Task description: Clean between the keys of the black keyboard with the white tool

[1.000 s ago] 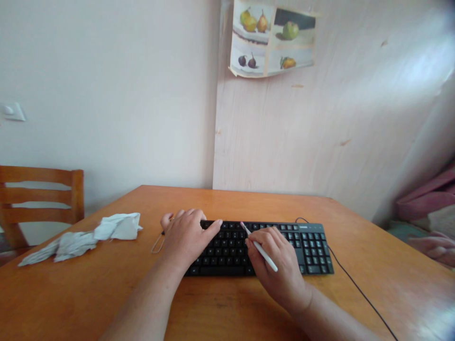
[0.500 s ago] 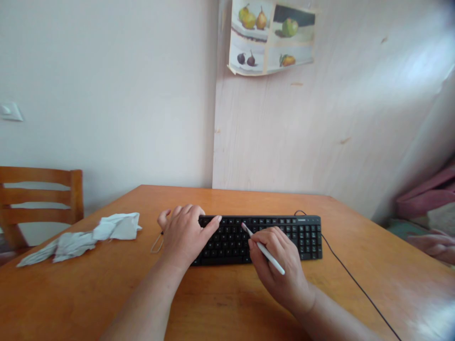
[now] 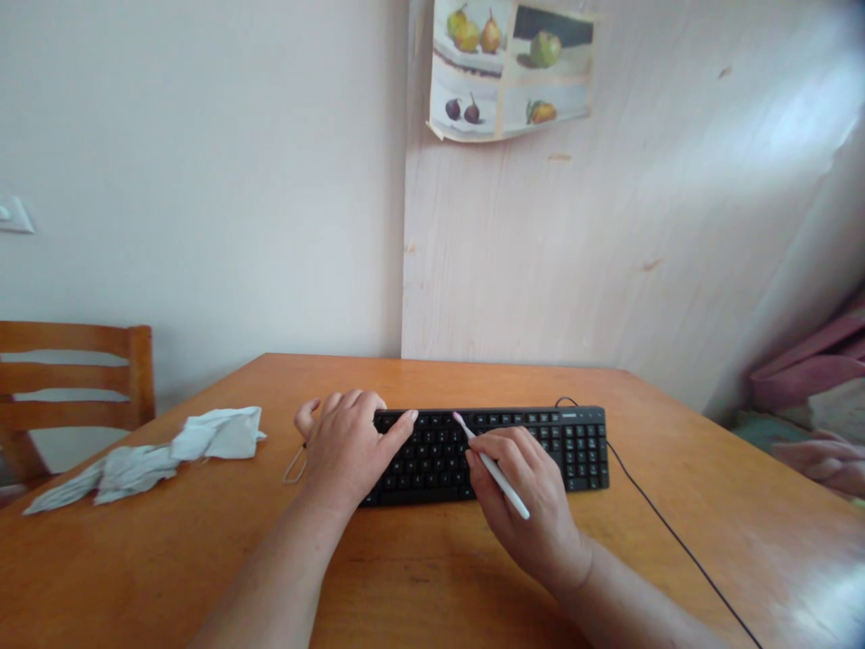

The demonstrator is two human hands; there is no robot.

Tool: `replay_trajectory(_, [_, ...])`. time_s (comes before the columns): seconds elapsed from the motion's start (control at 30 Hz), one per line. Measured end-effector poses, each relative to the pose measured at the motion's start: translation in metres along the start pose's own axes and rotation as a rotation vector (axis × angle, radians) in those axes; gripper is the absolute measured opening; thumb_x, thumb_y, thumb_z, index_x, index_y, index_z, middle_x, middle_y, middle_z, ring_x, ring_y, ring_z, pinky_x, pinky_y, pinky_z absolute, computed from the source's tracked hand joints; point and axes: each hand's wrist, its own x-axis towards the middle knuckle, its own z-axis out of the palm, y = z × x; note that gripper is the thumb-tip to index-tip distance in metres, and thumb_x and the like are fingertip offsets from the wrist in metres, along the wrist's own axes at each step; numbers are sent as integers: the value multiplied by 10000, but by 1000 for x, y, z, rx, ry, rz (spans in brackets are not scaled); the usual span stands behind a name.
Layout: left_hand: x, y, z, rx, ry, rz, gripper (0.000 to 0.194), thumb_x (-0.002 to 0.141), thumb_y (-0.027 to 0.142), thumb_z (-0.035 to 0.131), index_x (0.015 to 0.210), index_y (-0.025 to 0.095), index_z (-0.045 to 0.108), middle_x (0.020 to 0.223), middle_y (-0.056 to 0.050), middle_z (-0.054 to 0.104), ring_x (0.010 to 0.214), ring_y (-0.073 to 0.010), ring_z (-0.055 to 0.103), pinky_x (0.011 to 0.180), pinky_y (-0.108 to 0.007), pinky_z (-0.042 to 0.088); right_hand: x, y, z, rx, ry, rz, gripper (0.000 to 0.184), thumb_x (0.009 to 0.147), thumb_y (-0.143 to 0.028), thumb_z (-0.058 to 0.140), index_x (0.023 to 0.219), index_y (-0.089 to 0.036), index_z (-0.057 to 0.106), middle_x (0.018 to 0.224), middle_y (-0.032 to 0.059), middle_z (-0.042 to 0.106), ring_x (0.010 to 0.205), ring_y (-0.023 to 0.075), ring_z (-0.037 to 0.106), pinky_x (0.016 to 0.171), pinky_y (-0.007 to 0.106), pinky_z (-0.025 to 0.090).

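Observation:
A black keyboard [image 3: 432,460] lies on the wooden table, its number pad toward the right. My left hand [image 3: 348,446] grips its left end, thumb along the top keys and fingers over the far left corner, covering that part. Pinched in my right hand [image 3: 523,478] is a white toothbrush [image 3: 505,487]. Its small pinkish head [image 3: 459,418] is at the upper rows of keys, left of my fingers. Whether the bristles touch the keys is too small to tell.
Crumpled white cloths [image 3: 209,433] lie on the table's left. A thin loop of cord [image 3: 294,464] shows beside my left hand. The keyboard cable [image 3: 676,532] runs down the right side. A wooden chair [image 3: 74,379] stands at left; walls rise behind the table [image 3: 419,595].
The keyboard has shifted away from me and slightly left, its near edge now farther off. The toothbrush head has moved a little over the upper keys. Both hands keep their hold.

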Motion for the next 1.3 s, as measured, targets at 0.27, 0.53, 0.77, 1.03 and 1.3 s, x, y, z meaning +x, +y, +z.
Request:
replay_trajectory(0.27, [1, -1, 3, -9, 52, 20, 438, 885, 647, 490, 794, 247, 644, 863, -75, 714, 929, -298, 594, 970, -518, 282, 0, 1, 1, 20, 22, -1, 122, 945, -105, 560, 1017, -204, 569, 907, 67, 665, 808, 209, 591, 739, 368, 467])
replay_trajectory(0.53, [0, -2, 5, -8, 61, 21, 427, 876, 641, 508, 796, 251, 662, 865, -73, 715, 926, -294, 593, 978, -511, 281, -1, 4, 4, 17, 19, 20, 104, 939, -118, 570, 985, -211, 569, 878, 57, 664, 781, 206, 590, 732, 367, 466])
replay_trajectory(0.77, [0, -2, 5, -8, 71, 29, 428, 883, 643, 504, 789, 249, 644, 859, -69, 708, 923, -295, 591, 975, -520, 281, -1, 1, 3, 90, 39, 37, 136, 928, -94, 581, 983, -218, 578, 864, 46, 650, 771, 198, 577, 717, 366, 480])
replay_trajectory(1.03, [0, -1, 5, -12, 68, 28, 450, 878, 665, 500, 786, 250, 650, 856, -74, 706, 914, -297, 590, 959, -521, 285, -1, -5, 10, 301, -59, 53, 354, 943, -87, 554, 1269, -218, 593, 1111, 101, 648, 1016, 215, 628, 884, 366, 544])
replay_trajectory(1.3, [0, -1, 4, -5, 74, 26, 446, 873, 663, 504, 774, 251, 643, 842, -72, 701, 908, -300, 591, 960, -521, 284, 1, -4, 14, 277, -112, 50, 349, 953, -105, 539, 1272, -223, 613, 1102, 99, 661, 988, 213, 631, 856, 364, 551])
